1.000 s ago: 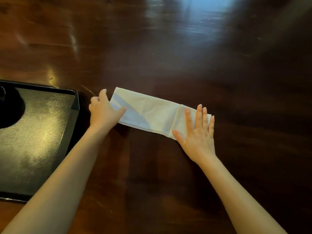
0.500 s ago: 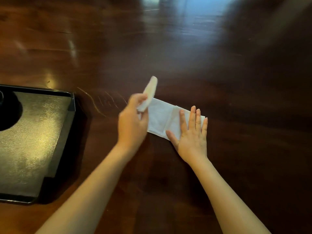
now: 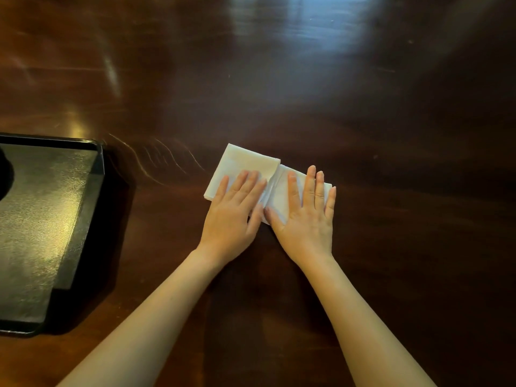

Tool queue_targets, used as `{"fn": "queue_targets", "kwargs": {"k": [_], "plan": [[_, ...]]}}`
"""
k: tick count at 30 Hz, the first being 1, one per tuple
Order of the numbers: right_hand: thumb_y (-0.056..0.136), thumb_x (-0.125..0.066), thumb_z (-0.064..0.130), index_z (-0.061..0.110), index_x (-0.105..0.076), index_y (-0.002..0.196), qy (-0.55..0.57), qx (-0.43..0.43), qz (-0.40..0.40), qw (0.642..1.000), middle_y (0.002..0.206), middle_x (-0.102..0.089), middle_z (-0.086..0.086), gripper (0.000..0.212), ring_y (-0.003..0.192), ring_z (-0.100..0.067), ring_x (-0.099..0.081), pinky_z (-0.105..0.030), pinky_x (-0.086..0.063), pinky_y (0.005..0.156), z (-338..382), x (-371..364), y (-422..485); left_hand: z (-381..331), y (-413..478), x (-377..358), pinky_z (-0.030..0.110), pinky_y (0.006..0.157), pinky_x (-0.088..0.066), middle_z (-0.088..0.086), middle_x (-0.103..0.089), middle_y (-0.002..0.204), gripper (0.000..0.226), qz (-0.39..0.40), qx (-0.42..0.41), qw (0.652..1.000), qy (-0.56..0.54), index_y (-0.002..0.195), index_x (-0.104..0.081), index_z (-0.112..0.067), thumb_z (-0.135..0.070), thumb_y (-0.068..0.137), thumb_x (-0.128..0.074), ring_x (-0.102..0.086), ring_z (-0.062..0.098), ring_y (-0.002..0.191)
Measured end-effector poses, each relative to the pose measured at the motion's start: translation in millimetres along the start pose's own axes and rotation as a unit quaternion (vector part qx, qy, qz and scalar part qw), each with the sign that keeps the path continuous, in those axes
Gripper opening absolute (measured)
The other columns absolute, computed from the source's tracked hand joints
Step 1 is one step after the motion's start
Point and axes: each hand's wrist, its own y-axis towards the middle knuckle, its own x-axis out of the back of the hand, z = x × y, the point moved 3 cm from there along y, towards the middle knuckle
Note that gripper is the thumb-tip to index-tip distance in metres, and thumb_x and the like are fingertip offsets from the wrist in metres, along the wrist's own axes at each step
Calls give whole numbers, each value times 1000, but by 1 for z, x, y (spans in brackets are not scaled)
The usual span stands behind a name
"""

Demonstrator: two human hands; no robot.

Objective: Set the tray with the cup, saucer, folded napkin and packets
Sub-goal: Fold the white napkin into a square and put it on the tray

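Left hand (image 3: 231,216) has folded napkin (image 3: 245,166) flat; right hand (image 3: 307,219) presses.

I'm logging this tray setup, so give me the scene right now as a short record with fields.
surface: dark polished wooden table
napkin: white, folded, lying on the table right of the tray
left hand: flat, palm down on the napkin
right hand: flat, palm down on the napkin
tray: black, at the left edge, napkin not yet on it
cup, saucer, packets: cannot tell

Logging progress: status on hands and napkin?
Left hand and right hand flat on the napkin. Napkin on table, right of tray. Nothing between.
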Motion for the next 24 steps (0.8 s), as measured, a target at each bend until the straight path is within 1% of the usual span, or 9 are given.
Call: {"fn": "queue_targets", "kwargs": {"k": [2, 6, 8, 13, 15, 17, 19, 22, 24], "plan": [[88, -18, 67, 24, 11, 147, 4, -7, 3, 1000, 156, 17, -13, 79, 143, -27, 19, -47, 12, 114, 0, -1, -2, 5, 1, 2, 35, 118, -7, 4, -39, 148, 47, -2, -14, 999, 35, 140, -40, -15, -29, 97, -30, -23, 17, 142], [85, -11, 69, 23, 10, 148, -4, -10, -3, 1000, 156, 15, -14, 81, 144, -28, 17, -47, 11, 114, 0, -2, -2, 4, 1, 2, 38, 119, -5, 4, -35, 150, 53, 14, -13, 998, 58, 142, -38, -15, -40, 96, -30, -22, 19, 143], [83, -7, 69, 23, 11, 148, -9, -6, 3, 1000, 156, 16, -14, 82, 144, -29, 16, -48, 12, 114, -1, -3, -2, 0, 1, 1, 42, 119, -9, 5, -36, 150, 56, 13, 2, 998, 59, 141, -41, -13, -42, 94, -33, -24, 21, 143], [90, -14, 61, 22, 12, 147, 16, 9, 24, 1000, 156, 19, -12, 74, 142, -25, 22, -45, 16, 112, -5, 0, -2, -9, 3, 4, 51, 112, -25, 13, -52, 138, 47, -8, 8, 994, 107, 131, -53, -5, -28, 93, -35, -42, 29, 133], [92, -20, 59, 22, 12, 147, 27, -7, 30, 999, 155, 20, -13, 73, 141, -25, 23, -44, 19, 112, -1, 0, -7, -12, 3, 5, 54, 109, -29, 15, -54, 136, 48, -2, 5, 989, 145, 129, -55, -5, -27, 92, -34, -46, 32, 130], [90, -17, 60, 20, 8, 148, 42, -40, 3, 998, 156, 16, -16, 75, 142, -26, 21, -43, 20, 112, 8, -4, -16, -16, 0, 6, 54, 107, -31, 17, -55, 135, 49, 2, 18, 986, 167, 127, -57, -6, -26, 89, -33, -47, 34, 129], [89, -17, 60, 17, 3, 149, 63, -79, -17, 995, 156, 11, -19, 76, 143, -28, 16, -45, 15, 114, 19, -3, -26, -20, -7, 6, 53, 108, -30, 18, -53, 136, 49, 4, 39, 984, 173, 125, -58, -9, -26, 88, -33, -46, 34, 130], [94, -28, 53, 16, 0, 150, 82, -106, 33, 990, 157, 9, -17, 73, 145, -28, 11, -46, 5, 116, 31, 6, -45, -15, -17, 6, 51, 110, -26, 18, -48, 141, 48, -2, 72, 988, 134, 129, -55, -14, -27, 89, -32, -39, 34, 135], [93, -38, 45, 16, -18, 149, 78, -99, 21, 992, 157, -11, -15, 65, 145, -26, -9, -45, -10, 115, 31, 20, -54, -6, -18, 8, 51, 110, -25, 18, -45, 143, 44, -19, 67, 994, 88, 129, -55, -15, -20, 90, -37, -35, 36, 137]]}}
